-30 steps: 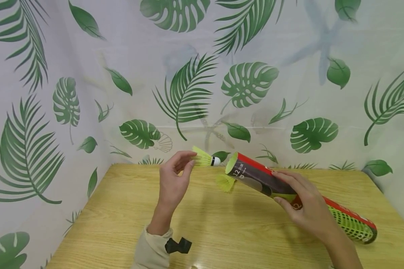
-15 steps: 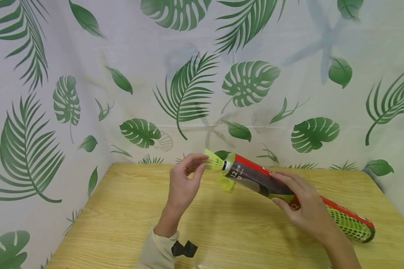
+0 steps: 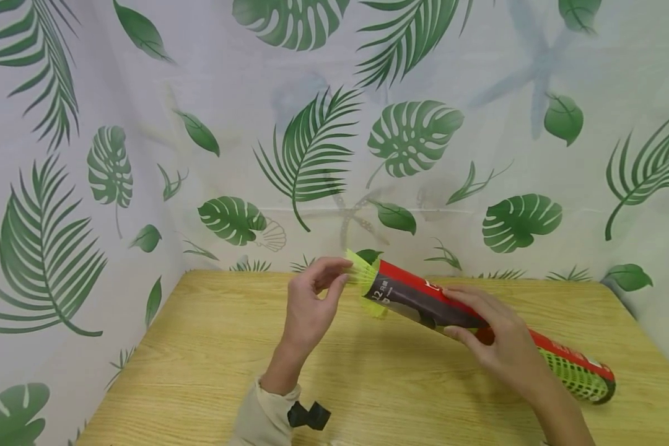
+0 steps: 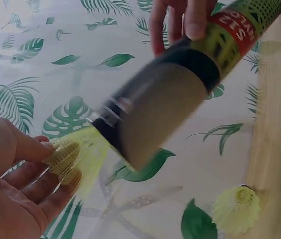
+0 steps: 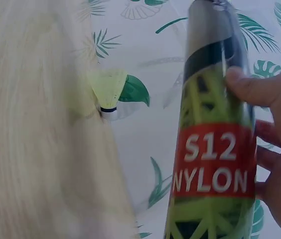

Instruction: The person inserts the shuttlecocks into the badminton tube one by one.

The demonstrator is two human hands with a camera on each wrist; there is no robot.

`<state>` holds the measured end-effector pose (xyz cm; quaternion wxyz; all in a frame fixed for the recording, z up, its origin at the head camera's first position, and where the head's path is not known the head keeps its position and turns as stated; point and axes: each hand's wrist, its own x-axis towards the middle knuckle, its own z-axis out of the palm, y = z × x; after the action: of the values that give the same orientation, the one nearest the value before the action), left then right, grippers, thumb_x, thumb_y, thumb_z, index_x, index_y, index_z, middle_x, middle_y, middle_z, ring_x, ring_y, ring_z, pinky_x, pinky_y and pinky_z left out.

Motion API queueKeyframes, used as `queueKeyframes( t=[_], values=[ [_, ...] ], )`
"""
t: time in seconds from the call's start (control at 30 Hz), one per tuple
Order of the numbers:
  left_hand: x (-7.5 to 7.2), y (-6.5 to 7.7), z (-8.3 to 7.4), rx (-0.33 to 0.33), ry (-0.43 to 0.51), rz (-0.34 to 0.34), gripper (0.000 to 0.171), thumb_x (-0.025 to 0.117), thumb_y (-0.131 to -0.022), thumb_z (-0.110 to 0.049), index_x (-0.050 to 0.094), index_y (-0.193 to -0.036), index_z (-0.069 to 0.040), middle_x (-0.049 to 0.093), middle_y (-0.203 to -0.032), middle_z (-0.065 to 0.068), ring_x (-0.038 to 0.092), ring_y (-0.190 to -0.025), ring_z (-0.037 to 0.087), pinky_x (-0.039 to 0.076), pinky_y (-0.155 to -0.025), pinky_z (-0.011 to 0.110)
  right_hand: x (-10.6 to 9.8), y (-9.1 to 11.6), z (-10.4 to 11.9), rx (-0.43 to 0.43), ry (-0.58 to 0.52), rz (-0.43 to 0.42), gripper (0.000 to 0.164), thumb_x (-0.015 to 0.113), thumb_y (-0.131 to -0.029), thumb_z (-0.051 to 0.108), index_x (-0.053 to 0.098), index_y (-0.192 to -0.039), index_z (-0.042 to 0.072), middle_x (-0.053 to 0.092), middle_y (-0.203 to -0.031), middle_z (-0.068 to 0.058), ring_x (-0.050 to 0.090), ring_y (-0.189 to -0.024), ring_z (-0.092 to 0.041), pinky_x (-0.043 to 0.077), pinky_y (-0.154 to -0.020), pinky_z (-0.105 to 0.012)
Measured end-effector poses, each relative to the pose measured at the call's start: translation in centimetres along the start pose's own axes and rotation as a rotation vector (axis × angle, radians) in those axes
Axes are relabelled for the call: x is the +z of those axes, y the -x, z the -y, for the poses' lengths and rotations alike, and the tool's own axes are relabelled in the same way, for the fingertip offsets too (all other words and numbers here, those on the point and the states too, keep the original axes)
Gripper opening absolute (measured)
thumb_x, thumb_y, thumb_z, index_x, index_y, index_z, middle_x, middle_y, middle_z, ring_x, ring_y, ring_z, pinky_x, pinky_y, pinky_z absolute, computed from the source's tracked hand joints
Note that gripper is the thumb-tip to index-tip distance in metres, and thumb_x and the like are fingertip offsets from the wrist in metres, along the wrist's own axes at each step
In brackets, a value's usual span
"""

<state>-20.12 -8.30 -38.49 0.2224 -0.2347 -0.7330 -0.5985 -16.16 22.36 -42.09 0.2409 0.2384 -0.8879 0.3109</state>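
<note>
My left hand pinches a yellow shuttlecock by its skirt between thumb and fingers. The shuttlecock's cork end is inside the open mouth of a shuttlecock tube, hidden there, with the skirt still sticking out. Around the tube's middle, my right hand grips with thumb and fingers, and the tube slants, its mouth toward the left hand. In the right wrist view the tube reads "S12 NYLON". Behind the mouth a second yellow shuttlecock lies on the table, partly covered in the head view.
The wooden table lies under both hands. A white cloth with green leaves hangs behind it and along its sides. A black strap end sticks out at the left cuff.
My left hand has moved right, bringing the shuttlecock from outside the tube to cork-first inside its mouth. The tube, in my right hand, has shifted slightly left.
</note>
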Motion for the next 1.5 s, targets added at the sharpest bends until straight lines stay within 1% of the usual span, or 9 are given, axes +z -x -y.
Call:
queueKeyframes(
  t=[0.17, 0.2, 0.4, 0.43, 0.63, 0.67, 0.83, 1.3, 1.5],
  values=[
    [0.9, 0.0, 2.1, -0.074, 0.03, 0.005, 0.014, 0.068, -0.097, 0.003, 0.074, -0.108, -0.001, 0.075, -0.103, 0.012, 0.075, -0.092, 0.026, 0.06, -0.08, 0.031, 1.1, 0.0, -0.6, -0.036, 0.045, 0.009, 0.067, 0.093, -0.074, 0.011, 0.067, -0.135, 0.016, 0.064, -0.132, -0.008, 0.059, -0.119, -0.032, 0.054, -0.089, -0.057],
    [1.1, 0.0, 2.5, -0.092, 0.04, 0.006, 0.013, 0.067, -0.097, 0.004, 0.074, -0.107, -0.001, 0.075, -0.102, 0.013, 0.075, -0.093, 0.027, 0.06, -0.08, 0.03, 1.1, 0.1, -0.6, -0.036, 0.05, 0.005, 0.067, 0.094, -0.073, 0.012, 0.067, -0.135, 0.016, 0.064, -0.132, -0.008, 0.059, -0.119, -0.032, 0.054, -0.088, -0.058],
    [1.8, 0.3, 3.6, -0.117, 0.086, 0.019, 0.013, 0.066, -0.097, 0.005, 0.074, -0.107, 0.0, 0.076, -0.102, 0.013, 0.075, -0.093, 0.027, 0.061, -0.078, 0.03, 0.8, 0.6, -0.5, 0.011, 0.078, -0.008, 0.071, 0.093, -0.073, 0.012, 0.066, -0.138, 0.018, 0.063, -0.134, -0.004, 0.06, -0.119, -0.027, 0.056, -0.087, -0.055],
    [1.8, 0.3, 3.6, -0.117, 0.091, 0.019, 0.013, 0.066, -0.097, 0.004, 0.074, -0.107, 0.0, 0.076, -0.102, 0.013, 0.075, -0.093, 0.026, 0.061, -0.078, 0.032, 0.7, 0.5, -0.4, 0.011, 0.073, -0.007, 0.07, 0.093, -0.074, 0.012, 0.066, -0.138, 0.017, 0.063, -0.134, -0.004, 0.06, -0.12, -0.027, 0.056, -0.09, -0.048],
    [1.9, 0.2, 2.9, -0.118, 0.115, 0.026, 0.012, 0.067, -0.097, 0.003, 0.074, -0.107, 0.0, 0.075, -0.102, 0.014, 0.075, -0.094, 0.028, 0.061, -0.081, 0.043, 0.8, 0.3, -0.3, -0.006, 0.047, -0.026, 0.071, 0.093, -0.073, 0.007, 0.066, -0.138, 0.014, 0.063, -0.135, -0.005, 0.058, -0.121, -0.028, 0.052, -0.093, -0.05],
    [1.9, 0.2, 2.8, -0.118, 0.116, 0.027, 0.012, 0.067, -0.097, 0.004, 0.074, -0.107, 0.001, 0.075, -0.102, 0.014, 0.075, -0.094, 0.028, 0.061, -0.082, 0.043, 0.9, 0.2, -0.3, -0.01, 0.046, -0.031, 0.071, 0.093, -0.072, 0.007, 0.065, -0.137, 0.014, 0.063, -0.135, -0.005, 0.058, -0.121, -0.028, 0.051, -0.09, -0.056],
    [2.0, 0.5, 2.6, -0.119, 0.125, 0.019, 0.012, 0.066, -0.097, 0.004, 0.073, -0.108, 0.003, 0.075, -0.104, 0.015, 0.075, -0.095, 0.029, 0.061, -0.083, 0.041, 1.0, 0.2, -0.2, 0.0, 0.049, -0.032, 0.071, 0.093, -0.072, 0.007, 0.065, -0.138, 0.015, 0.062, -0.135, -0.005, 0.057, -0.121, -0.028, 0.05, -0.09, -0.053],
    [2.6, 0.8, 2.7, -0.109, 0.083, 0.005, 0.015, 0.067, -0.096, 0.006, 0.074, -0.106, -0.002, 0.076, -0.102, 0.01, 0.075, -0.096, 0.023, 0.061, -0.078, 0.035, 1.3, 0.1, -0.1, 0.018, 0.028, -0.02, 0.072, 0.092, -0.073, 0.007, 0.065, -0.138, 0.015, 0.062, -0.135, -0.007, 0.056, -0.123, -0.031, 0.049, -0.091, -0.062],
    [3.0, 0.9, 2.8, -0.111, 0.129, 0.017, 0.014, 0.066, -0.097, 0.006, 0.073, -0.108, 0.001, 0.076, -0.104, 0.014, 0.075, -0.099, 0.027, 0.061, -0.079, 0.042, 1.5, 0.1, -0.1, 0.011, 0.038, -0.011, 0.072, 0.093, -0.073, 0.008, 0.065, -0.138, 0.015, 0.062, -0.135, -0.007, 0.056, -0.122, -0.03, 0.049, -0.09, -0.059]
  ],
)
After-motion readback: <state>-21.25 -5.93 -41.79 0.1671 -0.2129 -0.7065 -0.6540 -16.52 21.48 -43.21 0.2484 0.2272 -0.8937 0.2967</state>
